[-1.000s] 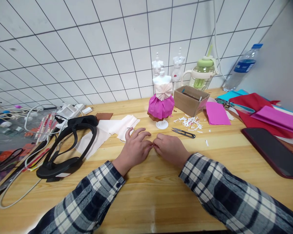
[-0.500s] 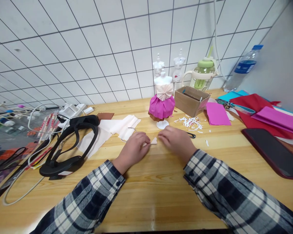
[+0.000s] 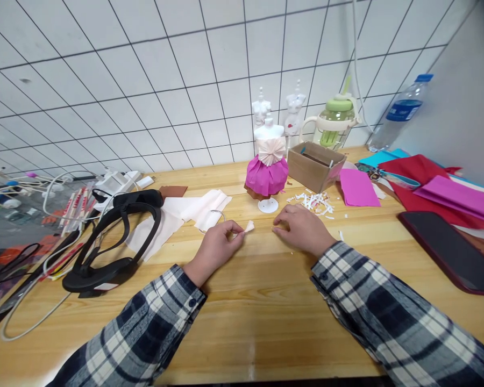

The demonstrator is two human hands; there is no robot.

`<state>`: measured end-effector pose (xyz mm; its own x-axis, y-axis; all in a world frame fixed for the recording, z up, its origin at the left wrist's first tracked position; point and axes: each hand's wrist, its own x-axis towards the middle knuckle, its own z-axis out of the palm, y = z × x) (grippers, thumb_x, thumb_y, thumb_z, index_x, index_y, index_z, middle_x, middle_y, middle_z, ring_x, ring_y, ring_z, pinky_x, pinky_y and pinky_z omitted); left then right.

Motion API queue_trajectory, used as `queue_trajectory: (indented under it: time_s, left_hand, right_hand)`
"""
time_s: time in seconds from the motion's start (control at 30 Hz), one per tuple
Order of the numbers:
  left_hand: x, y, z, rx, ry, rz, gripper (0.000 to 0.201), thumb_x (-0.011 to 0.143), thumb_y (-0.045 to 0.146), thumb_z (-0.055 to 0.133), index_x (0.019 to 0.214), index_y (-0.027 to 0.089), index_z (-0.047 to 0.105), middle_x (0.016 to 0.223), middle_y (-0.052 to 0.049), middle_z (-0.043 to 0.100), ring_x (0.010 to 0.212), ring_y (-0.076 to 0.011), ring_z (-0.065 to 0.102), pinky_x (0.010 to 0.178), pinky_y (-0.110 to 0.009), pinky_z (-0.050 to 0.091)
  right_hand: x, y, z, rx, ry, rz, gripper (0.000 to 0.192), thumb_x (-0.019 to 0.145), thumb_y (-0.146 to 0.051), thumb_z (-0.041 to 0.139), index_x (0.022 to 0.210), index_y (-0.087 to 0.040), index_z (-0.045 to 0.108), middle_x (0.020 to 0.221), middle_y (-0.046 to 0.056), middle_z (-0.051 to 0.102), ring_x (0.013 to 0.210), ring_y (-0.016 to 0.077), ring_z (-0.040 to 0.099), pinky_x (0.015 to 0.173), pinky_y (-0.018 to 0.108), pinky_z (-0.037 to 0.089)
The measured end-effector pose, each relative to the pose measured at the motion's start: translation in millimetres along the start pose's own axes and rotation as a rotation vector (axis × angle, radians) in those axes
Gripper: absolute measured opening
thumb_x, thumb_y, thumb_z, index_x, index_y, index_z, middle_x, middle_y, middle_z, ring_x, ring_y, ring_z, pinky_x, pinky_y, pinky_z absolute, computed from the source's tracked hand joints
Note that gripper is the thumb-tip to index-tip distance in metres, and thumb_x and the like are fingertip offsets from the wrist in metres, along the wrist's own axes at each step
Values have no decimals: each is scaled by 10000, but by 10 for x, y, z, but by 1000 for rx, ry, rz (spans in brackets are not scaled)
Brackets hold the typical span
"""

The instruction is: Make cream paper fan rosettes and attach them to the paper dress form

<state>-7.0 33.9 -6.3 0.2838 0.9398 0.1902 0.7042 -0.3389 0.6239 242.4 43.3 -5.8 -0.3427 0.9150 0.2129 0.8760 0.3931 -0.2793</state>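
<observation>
Paper scrap (image 3: 249, 226) is pinched in left hand (image 3: 216, 248) fingertips. Right hand (image 3: 302, 230) is rested on table (image 3: 242, 322), fingers curled together over snips.

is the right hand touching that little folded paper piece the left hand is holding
Apart. The head view shows bare wood between the right hand and the small paper piece, which only the left hand pinches at its fingertips.

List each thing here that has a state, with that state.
left hand: pinching small paper piece
right hand: resting on table, grip unclear
mannequin: upright, in pink paper dress
cardboard box: open
water bottle: capped, leaning
green cup: lidded, upright
phone: screen dark
</observation>
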Motion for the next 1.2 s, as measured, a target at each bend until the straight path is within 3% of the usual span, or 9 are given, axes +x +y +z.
queue_trajectory:
  time_s: [0.2, 0.4, 0.53, 0.63, 0.73, 0.83, 1.03, 1.2]
  left_hand:
    - [7, 51, -12, -42, 14, -8, 132, 833, 309, 600, 801, 194, 656, 806, -12, 719, 759, -173, 650, 731, -278, 474]
    - [12, 12, 17, -109, 17, -76, 159, 831, 341, 607, 803, 192, 658, 801, -15, 719, 732, -163, 645, 689, -263, 480]
    - [20, 23, 16, -138, 36, -118, 173, 813, 352, 619, 781, 187, 661, 777, -18, 712, 715, -161, 632, 670, -261, 474]
    - [27, 71, 18, -231, 25, -182, 200, 797, 373, 630, 768, 177, 654, 731, -16, 695, 655, -146, 604, 609, -246, 450]
    - [21, 138, 38, -395, 25, -252, 235, 787, 402, 637, 770, 168, 639, 720, -17, 689, 636, -137, 598, 592, -238, 446]
    - [0, 217, 67, -450, 56, -267, 219, 774, 382, 652, 768, 163, 644, 730, -17, 687, 657, -137, 608, 618, -239, 462]
    - [-34, 328, 78, -436, 87, -210, 195, 787, 363, 646, 759, 170, 646, 714, -14, 694, 641, -144, 617, 592, -244, 481]
    - [-42, 327, 72, -374, 97, -174, 172, 801, 339, 637, 760, 173, 650, 712, -13, 701, 627, -141, 620, 583, -241, 487]
  right_hand:
    - [35, -47, 111, -86, -67, 13, 144, 910, -259, 594, 860, -193, 712, 910, 71, 652, 915, 220, 568, 812, 325, 401]
    - [7, -91, 171, -57, -34, -5, 134, 940, -202, 523, 902, -161, 645, 947, 90, 625, 902, 223, 561, 788, 327, 401]
    - [-5, -176, 118, 165, 54, 43, 129, 927, -184, 513, 877, -168, 631, 946, 79, 626, 899, 205, 566, 806, 322, 412]
    - [-9, -312, 77, 457, 116, 102, 115, 876, -234, 584, 825, -168, 663, 896, 60, 658, 825, 187, 576, 759, 308, 425]
    - [-37, -509, 97, 868, 89, 309, 213, 805, -374, 661, 811, -166, 707, 787, 34, 693, 687, 165, 572, 656, 291, 431]
    - [-84, -695, 156, 1146, 129, 453, 282, 734, -437, 711, 805, -164, 731, 788, 33, 712, 698, 163, 582, 655, 284, 443]
    - [-133, -802, 202, 1435, 64, 580, 380, 703, -513, 727, 851, -163, 721, 522, -55, 501, 452, 84, 359, 416, 227, 288]
    - [-125, -776, 211, 1456, 61, 559, 371, 656, -497, 777, 810, -172, 689, 583, -50, 535, 458, 71, 369, 395, 213, 294]
